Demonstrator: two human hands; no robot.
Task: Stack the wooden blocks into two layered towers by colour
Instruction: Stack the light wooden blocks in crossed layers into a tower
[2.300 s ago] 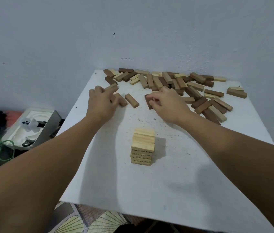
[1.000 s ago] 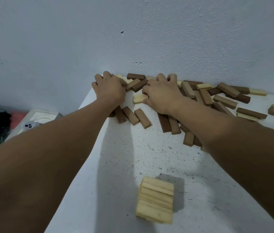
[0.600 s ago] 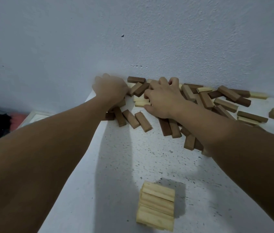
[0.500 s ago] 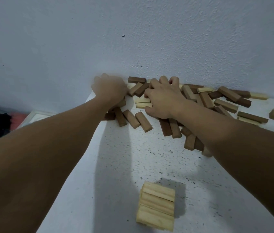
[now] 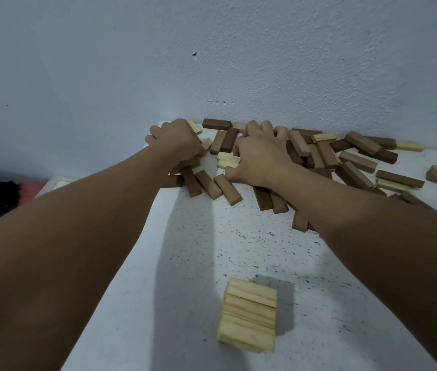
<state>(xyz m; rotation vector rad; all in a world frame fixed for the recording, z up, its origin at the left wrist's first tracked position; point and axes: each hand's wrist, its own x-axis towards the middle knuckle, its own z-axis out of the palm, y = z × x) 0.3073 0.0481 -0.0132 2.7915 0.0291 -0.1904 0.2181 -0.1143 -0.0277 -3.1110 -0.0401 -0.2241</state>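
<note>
A short tower of light wooden blocks (image 5: 248,315) stands near the front of the white table (image 5: 193,263). Loose dark and light blocks (image 5: 356,167) lie scattered along the far edge by the wall. My left hand (image 5: 175,143) is at the pile's left end, fingers curled, with a light block (image 5: 207,142) sticking out beside its knuckles. My right hand (image 5: 261,155) is curled over the middle of the pile. Its thumb and forefinger sit around two stacked light blocks (image 5: 227,159). Blocks under both palms are hidden.
Three dark blocks (image 5: 212,184) lie side by side between my hands, nearer to me. The wall (image 5: 238,62) rises right behind the pile. The table's left edge drops off beside my left forearm, with a white box corner (image 5: 54,182) below it.
My head has leaned in and both hands have reached from the near dark blocks to the back of the pile. In the last half second the left hand closed tighter; the right barely moved.
</note>
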